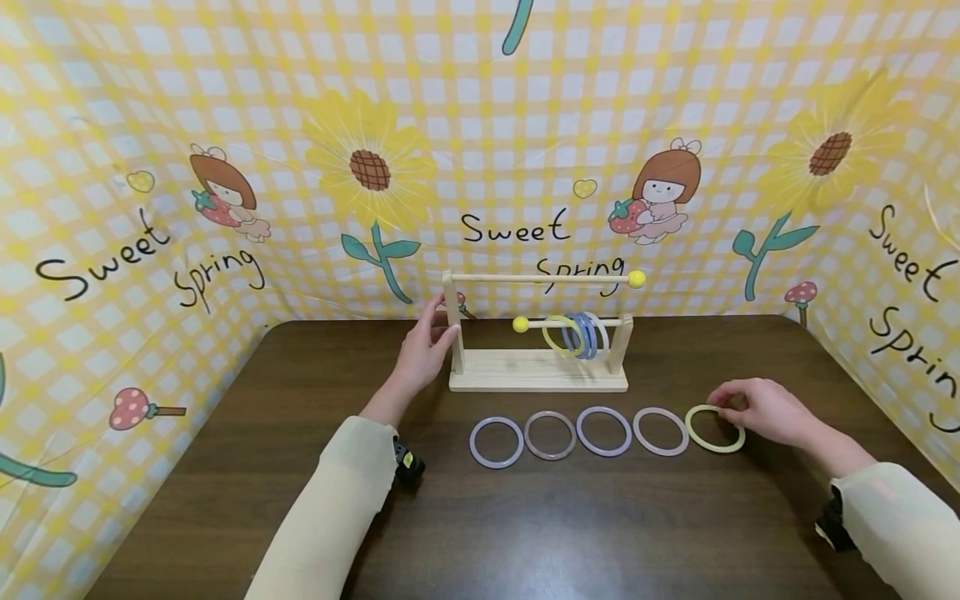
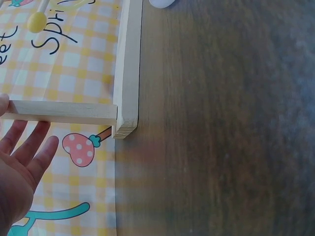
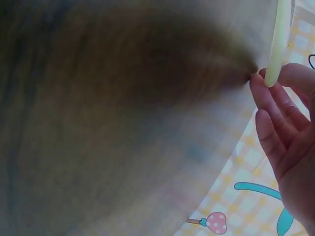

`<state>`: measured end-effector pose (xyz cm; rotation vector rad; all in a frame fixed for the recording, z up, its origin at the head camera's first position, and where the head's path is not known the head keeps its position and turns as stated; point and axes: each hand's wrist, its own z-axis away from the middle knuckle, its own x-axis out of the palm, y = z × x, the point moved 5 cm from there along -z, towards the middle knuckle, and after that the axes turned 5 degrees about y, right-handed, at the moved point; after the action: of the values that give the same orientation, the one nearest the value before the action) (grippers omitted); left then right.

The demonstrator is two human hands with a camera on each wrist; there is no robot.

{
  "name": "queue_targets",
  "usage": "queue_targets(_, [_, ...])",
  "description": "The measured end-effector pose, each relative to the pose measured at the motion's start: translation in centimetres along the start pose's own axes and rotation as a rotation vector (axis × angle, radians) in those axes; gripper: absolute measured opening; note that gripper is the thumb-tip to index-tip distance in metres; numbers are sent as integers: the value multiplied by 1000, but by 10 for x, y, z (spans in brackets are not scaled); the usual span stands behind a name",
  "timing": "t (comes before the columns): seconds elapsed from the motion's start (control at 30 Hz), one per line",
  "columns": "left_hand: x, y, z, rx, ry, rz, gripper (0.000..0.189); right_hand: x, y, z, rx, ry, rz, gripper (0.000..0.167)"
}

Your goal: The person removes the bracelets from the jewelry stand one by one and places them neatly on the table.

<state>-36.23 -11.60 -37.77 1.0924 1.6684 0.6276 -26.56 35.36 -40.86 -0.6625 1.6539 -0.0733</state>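
Observation:
A wooden stand (image 1: 536, 382) with two horizontal rods, each tipped by a yellow ball, stands at the back of the table. My left hand (image 1: 422, 354) holds its left post (image 2: 64, 112), thumb on one side and fingers on the other. On the lower rod hang several rings (image 1: 577, 337): yellow, blue and whitish; the upper rod (image 1: 540, 279) bears none. My right hand (image 1: 768, 410) pinches the edge of a pale yellow ring (image 3: 278, 46) between thumb and fingertips. This ring is at the right end of a row in front of the stand.
Left of the yellow ring lie a pinkish lilac ring (image 1: 661, 452), a violet ring (image 1: 604, 454), a mauve ring (image 1: 550, 457) and a bluish lilac ring (image 1: 497, 466). The dark wooden table (image 1: 570, 533) meets a checked cloth (image 1: 480, 150) behind and at both sides.

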Motion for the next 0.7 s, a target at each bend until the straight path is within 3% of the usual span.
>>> queue_targets(0.33, [0, 1, 1, 1, -6, 0, 52, 3, -2, -2, 19, -13, 80, 12])
queue_targets(0.7, [0, 1, 0, 8, -6, 14, 51, 5, -2, -4, 15, -33, 66, 12])
